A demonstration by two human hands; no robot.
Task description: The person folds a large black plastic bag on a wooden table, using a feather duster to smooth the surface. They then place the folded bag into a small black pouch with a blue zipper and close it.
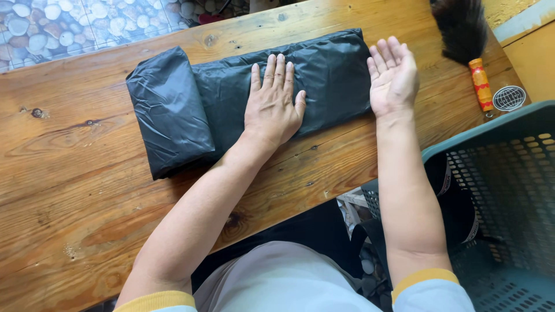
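A teal perforated basket [509, 190] is noted nearest, beyond which the left hand [273, 101] is pressed flat, fingers together, on a folded black plastic sheet [231, 92] laid on the wooden table [87, 190], the right hand [393, 75] held open at its right end, a feather duster [471, 40] lying farther off.

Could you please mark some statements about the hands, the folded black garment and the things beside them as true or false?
1. The left hand lies flat on the folded black garment. True.
2. The right hand grips the feather duster. False: it is open, at the garment's right end, apart from the duster.
3. The garment lies on a wooden table. True.
4. The teal plastic basket stands at the left. False: it is at the right.
5. The garment's left end is folded over. True.
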